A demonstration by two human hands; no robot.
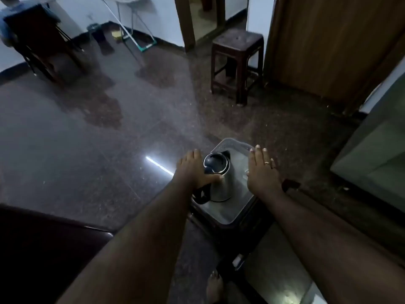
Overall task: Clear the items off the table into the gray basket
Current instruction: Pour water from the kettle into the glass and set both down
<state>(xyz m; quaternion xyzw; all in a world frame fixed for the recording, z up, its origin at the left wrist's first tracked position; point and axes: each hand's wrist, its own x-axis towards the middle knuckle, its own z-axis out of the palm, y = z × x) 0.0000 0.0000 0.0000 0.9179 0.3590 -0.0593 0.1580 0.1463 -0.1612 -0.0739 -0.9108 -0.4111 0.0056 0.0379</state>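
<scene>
The left hand [194,170] grips the handle of the kettle [219,178]; the right hand [262,170] hovers flat and open, holding nothing, over the basket [221,212]. The kettle stands upright inside the basket, the only thing I can make out there. The basket seems to sit on a dark stool [247,224]: letting go off-centre could tip the kettle or slide the basket off.
</scene>
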